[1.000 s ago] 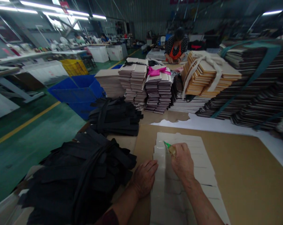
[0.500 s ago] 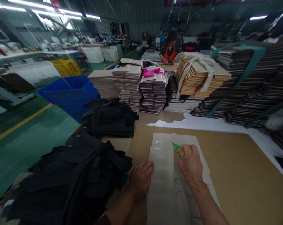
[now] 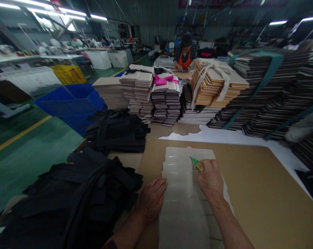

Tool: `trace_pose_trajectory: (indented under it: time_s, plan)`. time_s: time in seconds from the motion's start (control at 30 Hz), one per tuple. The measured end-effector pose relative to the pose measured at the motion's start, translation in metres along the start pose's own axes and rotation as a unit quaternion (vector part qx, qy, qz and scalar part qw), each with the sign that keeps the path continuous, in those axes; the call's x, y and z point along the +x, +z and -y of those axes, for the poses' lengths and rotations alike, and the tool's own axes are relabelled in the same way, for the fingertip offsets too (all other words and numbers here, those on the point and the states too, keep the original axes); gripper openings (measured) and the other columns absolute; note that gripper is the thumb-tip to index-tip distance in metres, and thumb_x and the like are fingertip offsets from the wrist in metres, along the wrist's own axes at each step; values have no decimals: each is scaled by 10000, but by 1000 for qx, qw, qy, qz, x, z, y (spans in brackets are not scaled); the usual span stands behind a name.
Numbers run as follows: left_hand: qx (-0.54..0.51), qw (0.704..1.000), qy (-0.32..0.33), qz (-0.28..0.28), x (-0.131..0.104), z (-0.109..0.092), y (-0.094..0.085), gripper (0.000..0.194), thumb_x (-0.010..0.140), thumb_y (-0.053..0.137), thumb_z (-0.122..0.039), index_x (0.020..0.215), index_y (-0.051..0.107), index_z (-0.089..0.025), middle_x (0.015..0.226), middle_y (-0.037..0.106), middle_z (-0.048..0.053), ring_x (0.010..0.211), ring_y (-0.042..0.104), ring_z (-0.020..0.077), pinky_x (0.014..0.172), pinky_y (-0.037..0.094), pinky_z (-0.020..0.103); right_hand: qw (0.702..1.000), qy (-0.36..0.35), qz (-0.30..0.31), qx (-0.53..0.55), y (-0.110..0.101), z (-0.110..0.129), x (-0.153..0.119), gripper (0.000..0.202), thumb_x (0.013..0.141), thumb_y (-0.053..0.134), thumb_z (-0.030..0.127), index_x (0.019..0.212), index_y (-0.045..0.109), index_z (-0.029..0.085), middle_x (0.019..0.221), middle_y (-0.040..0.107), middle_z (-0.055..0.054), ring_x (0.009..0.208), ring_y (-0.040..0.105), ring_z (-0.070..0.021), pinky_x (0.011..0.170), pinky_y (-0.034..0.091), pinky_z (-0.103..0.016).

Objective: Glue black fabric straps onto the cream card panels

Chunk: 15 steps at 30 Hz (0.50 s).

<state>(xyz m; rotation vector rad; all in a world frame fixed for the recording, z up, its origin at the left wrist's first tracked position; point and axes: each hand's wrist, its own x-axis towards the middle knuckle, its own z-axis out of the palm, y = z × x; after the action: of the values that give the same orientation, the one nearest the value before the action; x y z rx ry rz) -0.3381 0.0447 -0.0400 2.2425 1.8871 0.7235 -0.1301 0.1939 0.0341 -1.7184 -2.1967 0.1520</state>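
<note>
My right hand (image 3: pixel 210 178) is closed around a small squeeze bottle (image 3: pixel 200 167) with a green nozzle (image 3: pixel 193 160), most of it hidden in my palm. The nozzle points left and away, its tip at or just above the far part of a row of overlapping pale grey pieces (image 3: pixel 178 193). Shiny wet-looking streaks cross their left side. My left hand (image 3: pixel 152 197) lies flat with fingers stretched out, fingertips at the left edge of the pieces. Beneath them is a brown board (image 3: pixel 260 193).
Bundled black strips (image 3: pixel 94 186) lie left of my left arm, with another black bundle (image 3: pixel 117 133) behind. Tied stacks of panels (image 3: pixel 165 100) line the table's far side; tall dark stacks (image 3: pixel 265 86) stand right. A blue bin (image 3: pixel 70 105) is at left. Another person (image 3: pixel 185 52) works beyond.
The view has shifted slightly, so most things sit further left. The green nozzle has moved a little to the right over the grey pieces. My left hand stays at their edge.
</note>
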Motion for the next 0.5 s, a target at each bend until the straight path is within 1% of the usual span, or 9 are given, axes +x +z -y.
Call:
trace_pose_trajectory:
  time_s: [0.13, 0.2, 0.27, 0.37, 0.5]
  plan:
    - [2, 1000, 2, 3, 0, 1, 0, 461, 853, 433, -52, 1274, 580, -171, 1345, 606, 67, 1198, 534, 237, 1020, 505, 434, 1000, -27, 13, 8, 4, 7, 0, 181, 851, 541, 93, 955, 579, 237, 1028, 535, -47, 912, 530, -199, 698, 387, -282]
    - [4, 1000, 2, 3, 0, 1, 1, 450, 861, 438, -61, 1274, 580, -168, 1343, 607, 71, 1195, 535, 243, 1015, 508, 439, 1000, -23, 8, 5, 1, 2, 1, 176, 856, 537, 94, 952, 582, 234, 1018, 536, -49, 908, 529, -200, 698, 386, -284]
    - [5, 1000, 2, 2, 0, 2, 2, 443, 864, 441, -64, 1270, 583, -169, 1335, 611, 70, 1189, 539, 243, 1008, 512, 434, 1000, -6, -5, -3, -4, -9, 2, 158, 866, 526, 100, 940, 585, 226, 988, 531, -55, 872, 523, -205, 689, 380, -295]
    - [5, 1000, 1, 1, -1, 2, 3, 445, 866, 442, -65, 1274, 581, -177, 1339, 608, 64, 1188, 538, 243, 1008, 511, 432, 1000, 13, -21, -13, -8, -21, 3, 164, 841, 540, 88, 942, 585, 209, 957, 519, -61, 830, 507, -209, 682, 375, -306]
    - [9, 1000, 8, -1, -1, 3, 3, 441, 869, 437, -67, 1273, 582, -170, 1339, 608, 71, 1190, 539, 244, 1018, 505, 439, 1000, -13, -8, -5, -1, -21, 4, 199, 814, 547, 64, 926, 585, 224, 974, 533, -48, 876, 519, -201, 682, 376, -288]
